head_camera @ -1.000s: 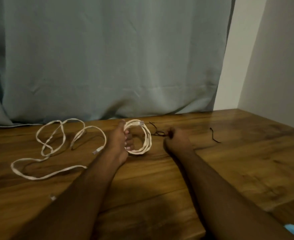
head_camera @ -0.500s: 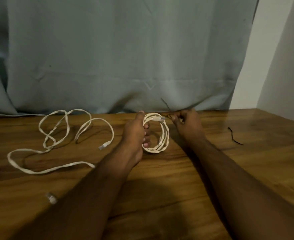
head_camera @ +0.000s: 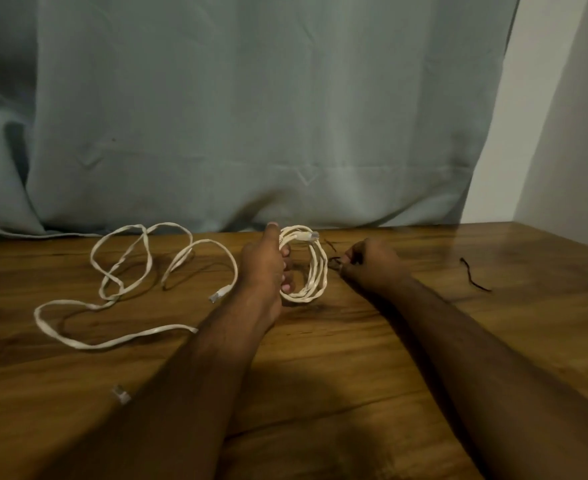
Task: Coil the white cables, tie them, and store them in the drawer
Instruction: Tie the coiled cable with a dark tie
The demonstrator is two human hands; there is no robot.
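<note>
The left hand's fingers (head_camera: 286, 268) curl through the middle of a coiled white cable (head_camera: 315, 271), with the thumb laid over the top of the loops, so the left hand (head_camera: 263, 268) grips the coil and holds it standing on edge, its lower curve touching the wooden table (head_camera: 355, 358). A plug end (head_camera: 310, 236) pokes out at the top of the coil. Just to the right, the right hand (head_camera: 372, 263) has its fingertips bunched together, pinching what looks like a thin dark tie (head_camera: 334, 259) beside the coil; the strand is small and dim, so its exact path is hard to make out. Both bare forearms reach forward from the bottom of the view. Left of the hands, a second white cable (head_camera: 119, 289) sprawls uncoiled in loose loops on the table, one connector near the left wrist. Well to the right lies a separate short dark tie (head_camera: 472, 278). A pale grey-green curtain (head_camera: 251, 116) hangs behind the table
</note>
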